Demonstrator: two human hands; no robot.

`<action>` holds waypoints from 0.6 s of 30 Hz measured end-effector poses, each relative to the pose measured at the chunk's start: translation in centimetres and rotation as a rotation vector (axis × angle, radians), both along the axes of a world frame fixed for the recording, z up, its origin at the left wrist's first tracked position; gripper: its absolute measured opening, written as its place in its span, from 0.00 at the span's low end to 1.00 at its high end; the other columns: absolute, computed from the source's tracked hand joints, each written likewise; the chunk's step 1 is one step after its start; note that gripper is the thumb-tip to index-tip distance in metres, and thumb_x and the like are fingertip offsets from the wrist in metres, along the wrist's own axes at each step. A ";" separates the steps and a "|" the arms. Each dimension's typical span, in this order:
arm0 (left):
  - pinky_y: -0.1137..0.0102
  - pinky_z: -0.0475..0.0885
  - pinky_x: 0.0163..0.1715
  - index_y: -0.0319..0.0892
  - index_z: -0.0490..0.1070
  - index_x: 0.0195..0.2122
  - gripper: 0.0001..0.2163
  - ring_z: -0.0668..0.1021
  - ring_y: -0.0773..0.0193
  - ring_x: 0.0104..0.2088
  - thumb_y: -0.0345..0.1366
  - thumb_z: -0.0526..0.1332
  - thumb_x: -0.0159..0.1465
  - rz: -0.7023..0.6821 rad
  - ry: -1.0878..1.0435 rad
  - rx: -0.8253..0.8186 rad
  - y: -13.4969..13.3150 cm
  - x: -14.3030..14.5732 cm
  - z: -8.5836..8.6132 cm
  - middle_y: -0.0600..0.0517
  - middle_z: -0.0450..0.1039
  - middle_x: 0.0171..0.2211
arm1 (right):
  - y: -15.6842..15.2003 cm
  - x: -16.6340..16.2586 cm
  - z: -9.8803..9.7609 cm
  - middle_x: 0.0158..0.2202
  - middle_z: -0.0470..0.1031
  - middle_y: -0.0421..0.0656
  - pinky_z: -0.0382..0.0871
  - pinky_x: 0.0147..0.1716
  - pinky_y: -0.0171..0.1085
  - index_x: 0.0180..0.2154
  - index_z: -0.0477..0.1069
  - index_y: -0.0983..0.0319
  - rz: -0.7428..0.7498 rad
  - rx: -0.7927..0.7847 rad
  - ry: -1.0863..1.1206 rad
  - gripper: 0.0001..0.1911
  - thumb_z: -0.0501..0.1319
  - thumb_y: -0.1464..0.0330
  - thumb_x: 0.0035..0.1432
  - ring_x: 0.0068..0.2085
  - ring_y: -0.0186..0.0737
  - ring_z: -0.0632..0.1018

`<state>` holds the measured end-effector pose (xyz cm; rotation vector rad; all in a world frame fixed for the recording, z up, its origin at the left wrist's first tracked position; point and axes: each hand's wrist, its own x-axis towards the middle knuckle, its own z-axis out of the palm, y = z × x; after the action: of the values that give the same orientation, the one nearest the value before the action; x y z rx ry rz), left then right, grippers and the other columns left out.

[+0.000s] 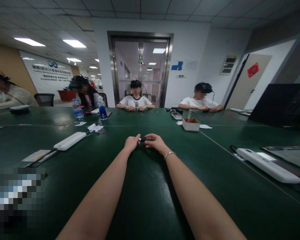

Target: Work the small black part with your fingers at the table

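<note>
Both my arms stretch forward over a dark green table. My left hand and my right hand meet at the middle of the table, fingertips pinched on a small dark object held between them. The object is too small to identify. A silver bracelet circles my right wrist. Both hands rest low on the tabletop.
A white power strip lies to the left, another to the right. A small cardboard box stands beyond my hands, water bottles at far left. Several people sit around the far side. A dark monitor stands right.
</note>
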<state>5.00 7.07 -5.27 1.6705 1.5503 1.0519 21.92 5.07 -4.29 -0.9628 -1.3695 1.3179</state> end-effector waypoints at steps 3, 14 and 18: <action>0.69 0.62 0.25 0.40 0.69 0.17 0.25 0.70 0.64 0.20 0.57 0.49 0.55 0.018 -0.012 -0.015 0.1 0.0 0.0 0.51 0.69 0.17 | -0.1 -0.1 0.0 0.38 0.70 0.43 0.77 0.26 0.30 0.38 0.68 0.65 -0.006 0.012 0.000 0.17 0.66 0.80 0.43 0.31 0.34 0.77; 0.69 0.59 0.24 0.41 0.66 0.14 0.25 0.68 0.65 0.18 0.55 0.48 0.57 -0.002 0.060 -0.018 -0.5 0.1 0.6 0.53 0.65 0.14 | -0.1 0.0 0.0 0.39 0.69 0.44 0.76 0.25 0.29 0.38 0.68 0.65 0.015 0.021 -0.013 0.18 0.65 0.81 0.43 0.30 0.33 0.77; 0.69 0.60 0.25 0.41 0.66 0.15 0.25 0.68 0.64 0.19 0.56 0.49 0.56 -0.002 0.022 -0.025 -0.4 0.1 0.5 0.52 0.66 0.15 | 0.0 0.1 -0.2 0.40 0.69 0.44 0.77 0.26 0.29 0.39 0.68 0.65 0.025 0.024 -0.020 0.18 0.66 0.80 0.43 0.31 0.33 0.77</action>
<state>5.06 6.68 -4.81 1.6718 1.5690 1.0125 21.98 5.09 -4.47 -0.9476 -1.4134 1.3104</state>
